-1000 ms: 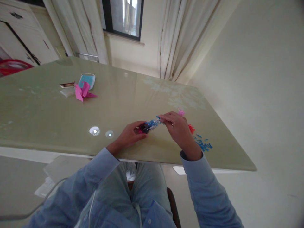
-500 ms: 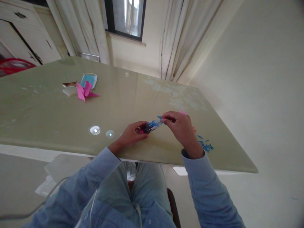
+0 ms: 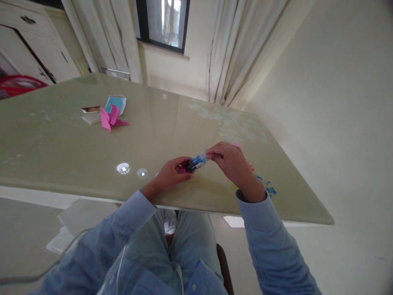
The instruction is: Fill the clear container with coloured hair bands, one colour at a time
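My left hand (image 3: 171,176) is wrapped round the lower end of a small clear bottle (image 3: 198,161), which lies tilted with its mouth up to the right. Blue, dark and pink bits show through its wall. At the mouth, my right hand (image 3: 229,161) is closed in a pinch, its fingertips touching the rim. Whatever sits between those fingertips is too small to make out. Small blue pieces (image 3: 271,190) are scattered on the table to the right, partly hidden by my right wrist.
A red bit (image 3: 251,166) and a pink bit (image 3: 236,145) lie around my right hand. Farther left on the glossy table (image 3: 172,123) are a pink folded paper bird (image 3: 112,118), a blue face mask (image 3: 116,104) and a small card (image 3: 91,109). Curtains and a wall stand behind.
My right fingertips have moved slightly left and onto the bottle's mouth. The blue piece that stuck out at the fingertips no longer shows there. My left hand holds the bottle as before.
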`<state>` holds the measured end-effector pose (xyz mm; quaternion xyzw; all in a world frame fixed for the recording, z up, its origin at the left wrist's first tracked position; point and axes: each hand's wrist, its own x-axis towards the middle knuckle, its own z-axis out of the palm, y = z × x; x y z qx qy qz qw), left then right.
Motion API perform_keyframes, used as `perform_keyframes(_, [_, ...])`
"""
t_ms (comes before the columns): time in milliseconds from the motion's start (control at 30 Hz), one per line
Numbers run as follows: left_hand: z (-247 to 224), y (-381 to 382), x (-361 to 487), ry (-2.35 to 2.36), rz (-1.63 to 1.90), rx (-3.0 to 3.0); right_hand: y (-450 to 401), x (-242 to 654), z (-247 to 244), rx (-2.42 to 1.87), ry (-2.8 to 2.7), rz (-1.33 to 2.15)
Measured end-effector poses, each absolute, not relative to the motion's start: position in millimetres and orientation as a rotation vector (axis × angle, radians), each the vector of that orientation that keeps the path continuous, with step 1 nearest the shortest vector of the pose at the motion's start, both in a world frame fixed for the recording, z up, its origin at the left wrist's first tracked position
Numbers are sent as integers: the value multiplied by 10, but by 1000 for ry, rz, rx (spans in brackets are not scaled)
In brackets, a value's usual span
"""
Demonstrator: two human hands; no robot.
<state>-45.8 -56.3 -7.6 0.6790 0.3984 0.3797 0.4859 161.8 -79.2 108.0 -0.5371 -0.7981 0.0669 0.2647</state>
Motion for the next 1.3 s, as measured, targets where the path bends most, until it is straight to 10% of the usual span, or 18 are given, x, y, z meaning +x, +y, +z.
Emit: perform_keyframes(1300, [-72, -575, -479, 959, 905, 1660, -708, 1700, 982, -1374, -2061, 431])
